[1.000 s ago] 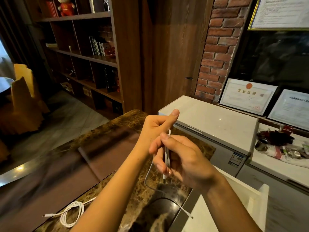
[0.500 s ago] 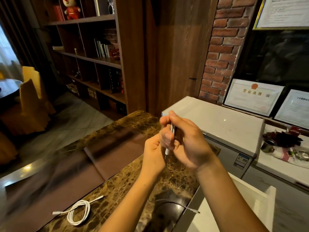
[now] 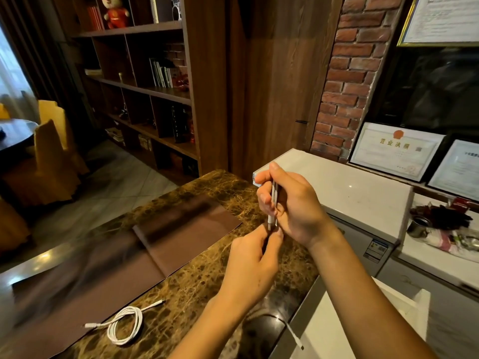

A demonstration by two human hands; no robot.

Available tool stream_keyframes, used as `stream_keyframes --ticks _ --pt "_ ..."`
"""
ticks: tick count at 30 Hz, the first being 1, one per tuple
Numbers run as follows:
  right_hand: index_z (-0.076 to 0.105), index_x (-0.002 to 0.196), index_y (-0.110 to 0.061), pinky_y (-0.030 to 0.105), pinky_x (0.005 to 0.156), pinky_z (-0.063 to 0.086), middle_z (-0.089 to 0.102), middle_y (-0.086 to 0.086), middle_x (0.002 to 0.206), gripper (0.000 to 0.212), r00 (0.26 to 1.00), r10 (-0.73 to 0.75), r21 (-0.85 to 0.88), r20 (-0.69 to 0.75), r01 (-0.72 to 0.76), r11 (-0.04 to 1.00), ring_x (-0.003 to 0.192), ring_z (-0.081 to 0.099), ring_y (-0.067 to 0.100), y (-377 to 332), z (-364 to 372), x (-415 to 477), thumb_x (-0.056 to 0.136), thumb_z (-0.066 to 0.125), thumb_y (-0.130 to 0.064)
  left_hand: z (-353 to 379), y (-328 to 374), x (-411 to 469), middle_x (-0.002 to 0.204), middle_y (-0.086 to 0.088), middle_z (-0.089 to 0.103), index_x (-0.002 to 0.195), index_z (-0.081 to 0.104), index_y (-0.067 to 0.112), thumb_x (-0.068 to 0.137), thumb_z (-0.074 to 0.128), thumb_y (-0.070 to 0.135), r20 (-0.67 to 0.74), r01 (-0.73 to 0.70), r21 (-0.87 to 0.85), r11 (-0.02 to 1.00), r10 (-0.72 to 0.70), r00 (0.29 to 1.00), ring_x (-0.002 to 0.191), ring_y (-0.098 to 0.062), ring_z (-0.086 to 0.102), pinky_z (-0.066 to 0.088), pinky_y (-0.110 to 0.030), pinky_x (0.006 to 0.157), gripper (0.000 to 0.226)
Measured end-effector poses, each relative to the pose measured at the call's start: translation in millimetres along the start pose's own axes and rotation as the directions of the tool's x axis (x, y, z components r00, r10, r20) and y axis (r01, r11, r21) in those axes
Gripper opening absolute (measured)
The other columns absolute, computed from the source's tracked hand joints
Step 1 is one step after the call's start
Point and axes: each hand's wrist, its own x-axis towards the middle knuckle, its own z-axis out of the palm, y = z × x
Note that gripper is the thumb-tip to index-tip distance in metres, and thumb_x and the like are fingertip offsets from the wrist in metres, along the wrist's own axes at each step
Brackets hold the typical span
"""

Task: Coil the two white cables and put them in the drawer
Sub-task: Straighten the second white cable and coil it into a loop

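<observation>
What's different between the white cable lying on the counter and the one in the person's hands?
The cable on the counter lies untouched in a loose coil, both plug ends sticking out. The cable in the hands is held up off the marble: the right hand bunches a few strands upright, and the left hand pinches them from below. Its free end trails down toward the open drawer. Both are thin and white.

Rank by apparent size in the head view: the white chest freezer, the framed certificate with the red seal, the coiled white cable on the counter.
1. White chest freezer, largest.
2. Framed certificate.
3. Coiled white cable, smallest, though it lies nearest the camera.
</observation>
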Motion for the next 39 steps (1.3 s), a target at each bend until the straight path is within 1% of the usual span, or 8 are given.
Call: stream_keyframes --ticks 7,12,18,27,29,32,36,39 --pt "0.064 0.096 -0.005 0.02 0.049 0.039 0.06 0.0 0.06 0.044 0.997 0.013 -0.119 -0.075 -0.022 0.993 0.053 0.049 0.01 9.1 -12.6 2.2 0.109 0.034 -0.033 -10.1 10.9 -3.1 0.053 0.008 0.047 0.073 0.062 0.024 0.104 0.051 0.038 0.112 -0.073 0.105 0.992 0.061 0.992 0.052 -0.009 0.045 0.03 -0.021 0.053 0.035" --pt "0.066 0.092 -0.007 0.023 0.05 0.041 0.063 0.002 0.062 0.045 1.0 0.016 -0.216 -0.019 -0.02 0.976 0.052 0.051 0.012 13.7 -10.9 -2.2 0.108 0.035 -0.035 -25.5 17.3 7.8 0.055 -0.006 0.055 0.065 0.06 0.012 0.103 0.052 0.037 0.093 -0.142 0.147 0.979 0.129 0.987 0.056 -0.025 0.05 0.035 -0.029 0.052 0.046" --pt "0.067 0.094 -0.008 0.025 0.056 0.046 0.064 0.002 0.068 0.044 0.999 0.04 -0.14 -0.004 -0.04 0.989 0.058 0.055 0.013 20.2 -8.3 -7.1 0.108 0.036 -0.035 -42.2 19.0 19.7 0.053 -0.003 0.057 0.063 0.066 0.015 0.095 0.05 0.05 0.115 -0.18 0.262 0.948 0.154 0.981 0.053 -0.022 0.052 0.044 -0.039 0.053 0.05" --pt "0.073 0.083 -0.016 0.029 0.068 0.051 0.068 0.0 0.069 0.048 0.999 0.042 -0.205 0.021 -0.037 0.978 0.072 0.067 0.012 27.1 -4.2 -12.9 0.108 0.036 -0.034 -58.5 21.6 29.2 0.049 0.006 0.056 0.069 0.074 0.024 0.101 0.052 0.047 0.14 -0.242 0.29 0.926 0.209 0.968 0.046 -0.011 0.052 0.04 -0.026 0.048 0.045" --pt "0.077 0.085 -0.022 0.038 0.072 0.053 0.071 0.007 0.076 0.048 0.997 0.055 -0.236 0.047 -0.043 0.971 0.079 0.071 0.012 30.4 -0.9 -18.8 0.109 0.036 -0.033 -62.9 26.4 33.1 0.053 0.003 0.065 0.072 0.076 0.022 0.101 0.049 0.051 0.148 -0.266 0.287 0.92 0.232 0.961 0.049 -0.014 0.059 0.049 -0.034 0.05 0.049" --pt "0.077 0.078 -0.025 0.041 0.053 0.042 0.072 0.007 0.073 0.048 0.994 0.078 -0.335 0.076 -0.049 0.941 0.067 0.063 0.023 38.4 3.2 -27.0 0.104 0.038 -0.035 -69.7 37.0 43.5 0.048 -0.004 0.059 0.059 0.067 0.014 0.1 0.053 0.049 0.108 -0.315 0.285 0.905 0.296 0.949 0.046 -0.02 0.056 0.047 -0.043 0.052 0.056" --pt "0.069 0.073 -0.012 0.034 0.051 0.034 0.067 0.007 0.064 0.053 0.979 0.137 -0.294 0.149 -0.088 0.952 0.054 0.057 0.016 47.8 12.2 -33.2 0.106 0.028 -0.022 -75.4 47.6 63.4 0.046 -0.008 0.051 0.053 0.059 0.008 0.099 0.061 0.042 0.047 -0.351 0.267 0.898 0.351 0.935 0.047 -0.024 0.049 0.037 -0.032 0.048 0.057" --pt "0.068 0.068 -0.014 0.034 0.049 0.028 0.062 0.006 0.055 0.06 0.983 0.13 -0.135 0.131 -0.112 0.984 0.049 0.048 0.017 51.8 19.9 -37.1 0.106 0.028 -0.039 -75.9 45.2 74.3 0.044 0.003 0.043 0.05 0.054 0.012 0.098 0.063 0.04 0.018 -0.341 0.238 0.91 0.347 0.938 0.043 -0.014 0.042 0.03 -0.019 0.047 0.057"
